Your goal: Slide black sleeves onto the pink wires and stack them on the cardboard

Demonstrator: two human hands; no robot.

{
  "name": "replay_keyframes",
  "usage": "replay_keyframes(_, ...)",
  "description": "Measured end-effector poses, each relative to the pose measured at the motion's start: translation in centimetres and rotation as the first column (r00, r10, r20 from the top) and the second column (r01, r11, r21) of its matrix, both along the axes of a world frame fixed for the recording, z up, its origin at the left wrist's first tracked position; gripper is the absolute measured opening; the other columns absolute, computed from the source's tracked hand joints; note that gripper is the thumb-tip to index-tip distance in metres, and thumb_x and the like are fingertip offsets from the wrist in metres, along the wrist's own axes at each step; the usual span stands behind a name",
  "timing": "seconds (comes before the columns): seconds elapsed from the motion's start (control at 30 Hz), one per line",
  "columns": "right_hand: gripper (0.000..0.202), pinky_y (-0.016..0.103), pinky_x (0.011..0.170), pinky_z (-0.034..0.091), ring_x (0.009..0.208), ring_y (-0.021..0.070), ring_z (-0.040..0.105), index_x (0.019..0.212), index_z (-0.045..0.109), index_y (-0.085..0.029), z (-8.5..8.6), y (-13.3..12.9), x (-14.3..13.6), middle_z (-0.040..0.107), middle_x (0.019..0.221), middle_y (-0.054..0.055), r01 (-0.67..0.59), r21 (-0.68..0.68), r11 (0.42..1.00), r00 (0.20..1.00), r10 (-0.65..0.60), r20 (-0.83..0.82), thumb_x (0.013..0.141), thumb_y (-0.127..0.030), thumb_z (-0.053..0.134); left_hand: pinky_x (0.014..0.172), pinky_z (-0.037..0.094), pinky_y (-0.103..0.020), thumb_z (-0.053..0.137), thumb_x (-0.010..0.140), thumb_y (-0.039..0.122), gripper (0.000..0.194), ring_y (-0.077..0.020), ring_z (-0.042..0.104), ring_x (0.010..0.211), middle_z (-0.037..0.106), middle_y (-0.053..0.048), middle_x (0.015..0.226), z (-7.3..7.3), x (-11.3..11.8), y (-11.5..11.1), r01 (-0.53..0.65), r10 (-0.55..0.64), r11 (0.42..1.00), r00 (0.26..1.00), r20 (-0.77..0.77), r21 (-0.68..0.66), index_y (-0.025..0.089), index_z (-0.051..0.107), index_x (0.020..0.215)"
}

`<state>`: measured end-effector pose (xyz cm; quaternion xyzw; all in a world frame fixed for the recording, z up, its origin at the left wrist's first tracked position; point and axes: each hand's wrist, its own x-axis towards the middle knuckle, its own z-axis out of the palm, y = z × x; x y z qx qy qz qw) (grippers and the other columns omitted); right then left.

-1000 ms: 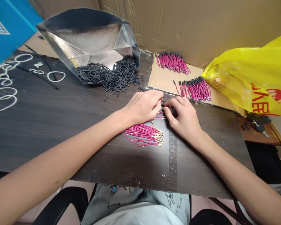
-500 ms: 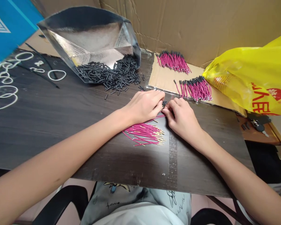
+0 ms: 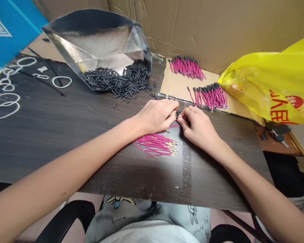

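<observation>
My left hand (image 3: 158,114) rests on the dark table with its fingers curled closed over thin pink wires, whose metal tips poke out beside the fingertips. Close against it, my right hand (image 3: 196,121) pinches thumb and forefinger together. Small dark bits show between the two hands, but what the right fingers hold is too small to make out. Just below my left hand lies a loose bundle of pink wires (image 3: 158,145) with gold-coloured tips. A silvery bag (image 3: 106,37) gapes beyond it, with short black tubes (image 3: 121,79) spilling from its mouth.
Two rows of black-capped pink wires, a far row (image 3: 187,68) and a near row (image 3: 210,96), lie on a cardboard sheet (image 3: 169,86). A yellow plastic bag (image 3: 263,77) overlaps its right end. White rubber bands (image 3: 62,81) and a blue package (image 3: 12,33) are at left.
Both hands stay close together, with only slight finger movement. The view has shifted a little. The wire bundle, silvery bag and rows of capped wires lie as before.
</observation>
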<state>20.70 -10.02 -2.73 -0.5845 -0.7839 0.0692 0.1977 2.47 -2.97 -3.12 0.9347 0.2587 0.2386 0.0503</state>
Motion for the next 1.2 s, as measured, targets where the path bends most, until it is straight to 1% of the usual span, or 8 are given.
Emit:
replay_keyframes(0.1, 0.01, 0.04, 0.076, 0.042, 0.087, 0.0282, 0.054, 0.086, 0.047, -0.021, -0.75, -0.04, -0.21, 0.059, 0.09, 0.011, 0.033, 0.051, 0.998, 0.998, -0.036, 0.047, 0.096, -0.019, 0.045, 0.065, 0.041, -0.032, 0.045, 0.096, 0.02, 0.017, -0.0178, 0.059, 0.075, 0.067, -0.006, 0.085, -0.01, -0.01, -0.07, 0.022, -0.022, 1.0, 1.0, 0.0, 0.009, 0.015, 0.06, 0.091)
replay_keyframes(0.17, 0.01, 0.041, 0.076, 0.043, 0.087, 0.0284, 0.054, 0.088, 0.046, -0.021, -1.09, -0.06, -0.23, 0.058, 0.091, 0.011, 0.041, 0.085, 0.996, 0.999, -0.044, 0.029, 0.097, -0.02, 0.043, 0.066, 0.042, -0.032, 0.045, 0.096, 0.019, 0.017, -0.018, 0.059, 0.076, 0.067, -0.006, 0.085, 0.01, -0.01, -0.11, 0.033, -0.033, 0.999, 0.999, 0.01, 0.015, 0.015, 0.06, 0.09)
replay_keyframes(0.27, 0.008, 0.039, 0.077, 0.045, 0.087, 0.0255, 0.056, 0.091, 0.047, -0.022, -1.16, -0.05, -0.1, 0.059, 0.091, 0.009, 0.005, 0.112, 0.994, 0.993, 0.008, -0.121, 0.099, -0.02, 0.045, 0.067, 0.042, -0.032, 0.044, 0.097, 0.02, 0.018, -0.0185, 0.059, 0.079, 0.066, -0.007, 0.086, 0.12, 0.0, -0.11, 0.047, -0.047, 0.999, 0.999, 0.016, 0.021, 0.015, 0.06, 0.091)
replay_keyframes(0.4, 0.004, 0.033, 0.074, 0.047, 0.081, 0.0195, 0.059, 0.096, 0.052, -0.022, -0.83, -0.01, 0.11, 0.063, 0.091, 0.004, -0.013, 0.15, 0.989, 0.933, 0.066, -0.353, 0.099, -0.021, 0.053, 0.072, 0.043, -0.032, 0.04, 0.099, 0.02, 0.022, -0.0188, 0.058, 0.081, 0.065, -0.008, 0.087, 0.34, 0.01, 0.0, 0.054, -0.055, 0.998, 0.998, 0.034, 0.042, 0.014, 0.061, 0.093)
replay_keyframes(0.63, 0.007, 0.031, 0.072, 0.048, 0.074, 0.0163, 0.059, 0.092, 0.058, -0.022, -0.52, -0.03, 0.09, 0.064, 0.086, 0.001, 0.016, 0.174, 0.985, 0.883, 0.067, -0.464, 0.097, -0.024, 0.062, 0.077, 0.044, -0.034, 0.04, 0.1, 0.021, 0.022, -0.0195, 0.057, 0.082, 0.065, -0.008, 0.089, 0.3, 0.01, 0.29, 0.101, -0.103, 0.994, 0.992, 0.066, 0.04, 0.014, 0.061, 0.095)
replay_keyframes(0.9, 0.006, 0.031, 0.07, 0.048, 0.074, 0.0166, 0.059, 0.093, 0.058, -0.022, -0.42, -0.11, 0.05, 0.064, 0.086, 0.001, 0.017, 0.195, 0.981, 0.88, 0.078, -0.469, 0.097, -0.023, 0.062, 0.083, 0.043, -0.04, 0.041, 0.101, 0.023, 0.025, -0.0226, 0.056, 0.089, 0.066, -0.009, 0.092, 0.22, 0.06, 0.41, 0.101, -0.103, 0.988, 0.994, 0.018, 0.114, 0.014, 0.062, 0.092)
replay_keyframes(1.03, 0.009, 0.034, 0.078, 0.051, 0.084, 0.02, 0.061, 0.101, 0.06, -0.022, -0.62, -0.05, 0.18, 0.065, 0.095, 0.004, 0.009, 0.188, 0.982, 0.9, 0.074, -0.429, 0.094, -0.021, 0.064, 0.09, 0.043, -0.047, 0.04, 0.101, 0.024, 0.026, -0.0259, 0.057, 0.096, 0.065, -0.009, 0.093, 0.11, 0.06, 0.45, -0.006, -0.003, 0.987, 0.998, 0.056, 0.159, 0.015, 0.063, 0.096)
replay_keyframes(1.2, 0.011, 0.043, 0.095, 0.048, 0.103, 0.0263, 0.059, 0.105, 0.066, -0.023, -0.51, -0.17, 0.13, 0.065, 0.104, 0.008, -0.051, 0.146, 0.988, 0.959, 0.089, -0.269, 0.097, -0.022, 0.06, 0.098, 0.04, -0.057, 0.038, 0.101, 0.026, 0.027, -0.0285, 0.057, 0.103, 0.065, -0.008, 0.093, 0.16, 0.03, 0.52, -0.132, 0.112, 0.98, 0.984, 0.137, 0.149, 0.017, 0.064, 0.103)
